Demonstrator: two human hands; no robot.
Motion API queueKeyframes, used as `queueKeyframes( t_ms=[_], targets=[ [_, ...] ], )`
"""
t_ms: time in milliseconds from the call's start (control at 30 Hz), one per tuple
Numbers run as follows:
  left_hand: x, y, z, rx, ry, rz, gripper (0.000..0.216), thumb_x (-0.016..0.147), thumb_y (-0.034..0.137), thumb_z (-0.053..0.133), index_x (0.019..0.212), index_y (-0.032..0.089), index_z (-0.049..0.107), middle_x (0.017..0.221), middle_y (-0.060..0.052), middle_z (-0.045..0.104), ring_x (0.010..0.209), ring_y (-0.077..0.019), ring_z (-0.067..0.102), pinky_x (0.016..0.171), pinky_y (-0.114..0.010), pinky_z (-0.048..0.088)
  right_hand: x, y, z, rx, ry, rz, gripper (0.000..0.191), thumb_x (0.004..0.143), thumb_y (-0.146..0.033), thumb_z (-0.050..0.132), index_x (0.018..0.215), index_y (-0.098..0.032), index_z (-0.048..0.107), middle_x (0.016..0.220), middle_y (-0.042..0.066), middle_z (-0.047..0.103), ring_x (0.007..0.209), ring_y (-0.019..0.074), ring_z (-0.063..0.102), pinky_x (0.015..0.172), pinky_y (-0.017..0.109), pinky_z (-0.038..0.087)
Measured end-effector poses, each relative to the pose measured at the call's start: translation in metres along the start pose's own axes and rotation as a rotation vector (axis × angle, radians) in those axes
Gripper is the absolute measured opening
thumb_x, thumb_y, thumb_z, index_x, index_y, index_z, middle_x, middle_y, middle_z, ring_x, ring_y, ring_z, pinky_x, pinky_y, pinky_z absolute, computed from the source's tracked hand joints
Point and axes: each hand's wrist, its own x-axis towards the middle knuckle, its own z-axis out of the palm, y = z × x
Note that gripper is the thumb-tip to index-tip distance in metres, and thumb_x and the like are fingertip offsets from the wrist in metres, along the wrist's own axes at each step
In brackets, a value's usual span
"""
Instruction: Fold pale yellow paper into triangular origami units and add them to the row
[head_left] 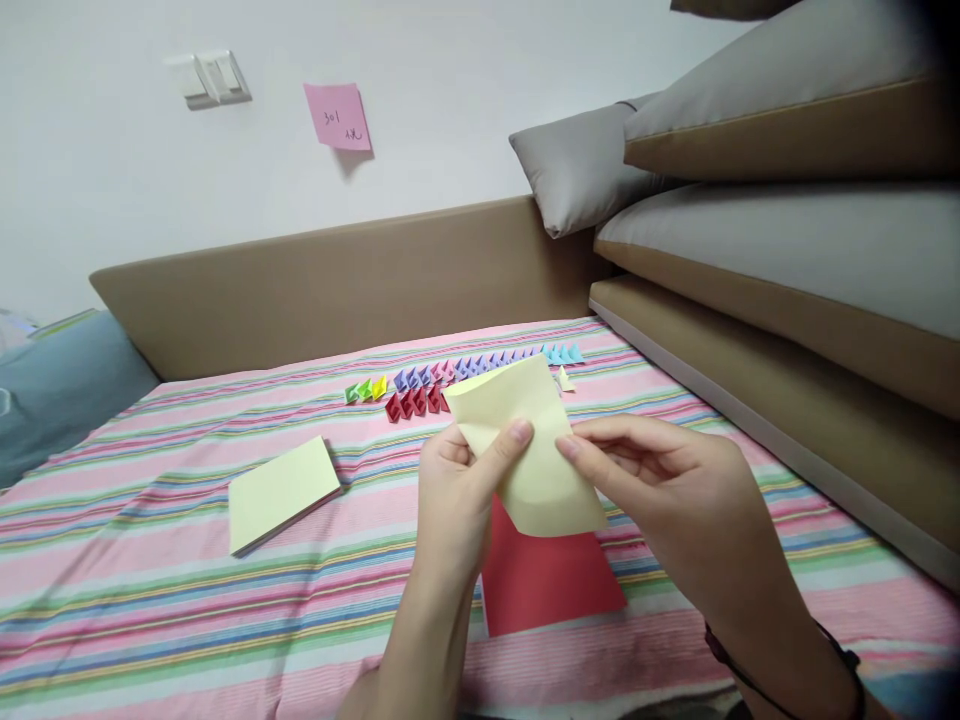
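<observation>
A pale yellow sheet of paper [547,490] is held up between both hands, its top edge bent over. My left hand [469,480] grips it from the left, thumb on the front and fingers behind. At the right edge, my right hand [660,470] pinches it between thumb and forefinger. Below the sheet, a red sheet of paper [551,590] lies on the striped cloth, partly covered by the yellow one. To the left lies a stack of pale yellow paper [285,490].
Small folded paper pieces stand in rows behind my hands: purple [480,367], dark red [412,402], green [364,391] and light blue [562,354]. Cushions [787,250] are piled at the right. A brown backboard [352,280] runs along the wall; a pink note [337,117] hangs above.
</observation>
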Motion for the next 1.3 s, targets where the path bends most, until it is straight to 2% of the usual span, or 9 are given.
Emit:
queueKeyframes(
  t_ms=[167, 433, 600, 800, 1000, 1300],
  targets=[
    [0.0, -0.006, -0.002, 0.029, 0.005, 0.037, 0.016, 0.069, 0.025, 0.073, 0.081, 0.014, 0.071, 0.076, -0.005, 0.073, 0.067, -0.0138, 0.067, 0.061, -0.019, 0.052, 0.002, 0.002, 0.0, 0.023, -0.049, 0.038, 0.008, 0.075, -0.028, 0.066, 0.076, -0.021, 0.071, 0.078, 0.002, 0.073, 0.068, 0.0146, 0.068, 0.057, 0.018, 0.055],
    [0.0, -0.008, -0.005, 0.133, -0.007, 0.043, 0.017, 0.071, 0.028, 0.072, 0.083, 0.016, 0.071, 0.076, -0.004, 0.073, 0.067, -0.0139, 0.067, 0.06, -0.019, 0.053, 0.008, 0.005, 0.001, 0.066, -0.114, 0.1, 0.012, 0.075, -0.032, 0.066, 0.077, -0.02, 0.069, 0.081, 0.003, 0.072, 0.074, 0.0167, 0.068, 0.063, 0.021, 0.055],
    [0.0, -0.005, -0.003, 0.127, 0.005, -0.004, 0.021, 0.07, 0.03, 0.072, 0.083, 0.013, 0.07, 0.076, -0.006, 0.073, 0.066, -0.0173, 0.067, 0.058, -0.024, 0.054, 0.009, 0.007, 0.0, 0.053, -0.128, 0.117, 0.012, 0.076, -0.033, 0.065, 0.078, -0.022, 0.07, 0.085, 0.003, 0.073, 0.079, 0.018, 0.068, 0.067, 0.023, 0.056],
    [0.002, -0.002, -0.001, 0.111, 0.055, -0.087, 0.024, 0.068, 0.029, 0.073, 0.084, 0.01, 0.069, 0.073, -0.008, 0.072, 0.063, -0.0183, 0.067, 0.057, -0.025, 0.053, 0.013, 0.015, -0.001, 0.197, -0.254, 0.218, 0.022, 0.071, -0.032, 0.071, 0.089, -0.02, 0.07, 0.091, 0.006, 0.073, 0.084, 0.021, 0.068, 0.072, 0.028, 0.057],
    [0.002, -0.008, -0.004, 0.126, 0.021, -0.048, 0.026, 0.07, 0.031, 0.072, 0.087, 0.012, 0.07, 0.075, -0.007, 0.072, 0.062, -0.0176, 0.067, 0.055, -0.024, 0.052, 0.013, 0.014, 0.0, 0.141, -0.24, 0.228, 0.018, 0.072, -0.035, 0.069, 0.081, -0.02, 0.071, 0.084, 0.005, 0.073, 0.078, 0.0212, 0.069, 0.066, 0.028, 0.057],
    [0.003, -0.011, -0.005, 0.135, 0.02, -0.058, 0.029, 0.069, 0.034, 0.072, 0.089, 0.012, 0.07, 0.075, -0.007, 0.073, 0.062, -0.0189, 0.067, 0.055, -0.026, 0.052, 0.014, 0.015, 0.0, 0.133, -0.244, 0.218, 0.019, 0.074, -0.035, 0.067, 0.085, -0.02, 0.073, 0.084, 0.005, 0.073, 0.078, 0.0215, 0.069, 0.065, 0.028, 0.057]
  ],
)
